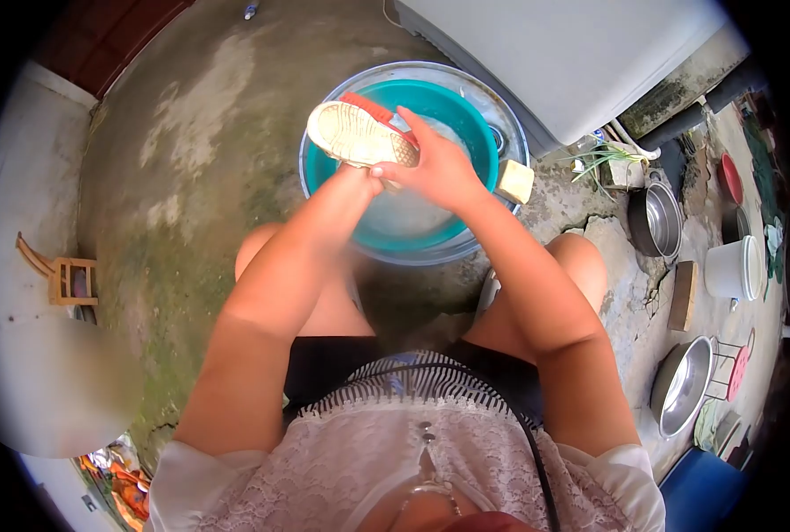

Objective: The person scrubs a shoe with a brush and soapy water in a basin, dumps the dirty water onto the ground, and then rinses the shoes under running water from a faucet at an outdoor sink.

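Observation:
A pale cream shoe (352, 131) is held sole up over a green basin (485, 124), its toe toward the left. My left hand (359, 176) supports it from below; most of the fingers are hidden by the shoe. Along the shoe's far edge lies a red brush (366, 105), its near end running into my right hand (437, 168). The right thumb reaches across toward the left wrist and the index finger points up beside the brush. Cloudy water (412, 213) fills the basin, which sits inside a wider metal tub (510, 106).
A yellowish block (515, 182) rests by the tub's right rim. Beyond stands a large grey-white cabinet (572, 62). To the right are green onions (603, 158), a metal pot (656, 220), a white bucket (730, 269) and a steel bowl (683, 386). A small wooden chair (74, 279) is at left.

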Demonstrator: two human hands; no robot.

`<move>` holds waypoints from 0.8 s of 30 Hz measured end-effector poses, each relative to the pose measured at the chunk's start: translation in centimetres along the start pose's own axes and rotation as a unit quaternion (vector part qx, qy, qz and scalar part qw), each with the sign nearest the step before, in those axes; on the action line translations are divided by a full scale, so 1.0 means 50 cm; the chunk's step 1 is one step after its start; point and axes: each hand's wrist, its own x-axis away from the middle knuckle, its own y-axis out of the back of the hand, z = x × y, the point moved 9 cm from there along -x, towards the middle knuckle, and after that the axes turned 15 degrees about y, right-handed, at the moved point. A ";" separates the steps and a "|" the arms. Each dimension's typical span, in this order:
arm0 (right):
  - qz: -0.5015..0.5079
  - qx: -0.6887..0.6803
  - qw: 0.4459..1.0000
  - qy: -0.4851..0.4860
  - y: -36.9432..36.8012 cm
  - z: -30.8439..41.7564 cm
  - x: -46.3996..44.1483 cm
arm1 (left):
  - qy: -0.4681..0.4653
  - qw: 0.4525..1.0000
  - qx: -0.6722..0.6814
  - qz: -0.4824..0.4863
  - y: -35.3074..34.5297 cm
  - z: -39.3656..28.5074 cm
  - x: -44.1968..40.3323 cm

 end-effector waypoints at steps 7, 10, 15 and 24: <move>-0.030 0.090 0.994 0.053 0.012 0.034 0.011 | -0.168 0.979 -0.113 0.028 0.019 -0.050 -0.022; -0.069 0.047 0.995 0.054 0.022 0.027 0.004 | -0.183 0.976 -0.115 0.032 0.026 -0.060 -0.029; -0.100 0.020 0.992 0.072 0.035 0.050 0.001 | -0.175 0.982 -0.058 0.047 0.038 -0.059 -0.053; -0.131 0.002 0.990 -0.048 0.029 -0.009 0.006 | -0.111 0.988 -0.084 0.066 -0.020 -0.040 0.013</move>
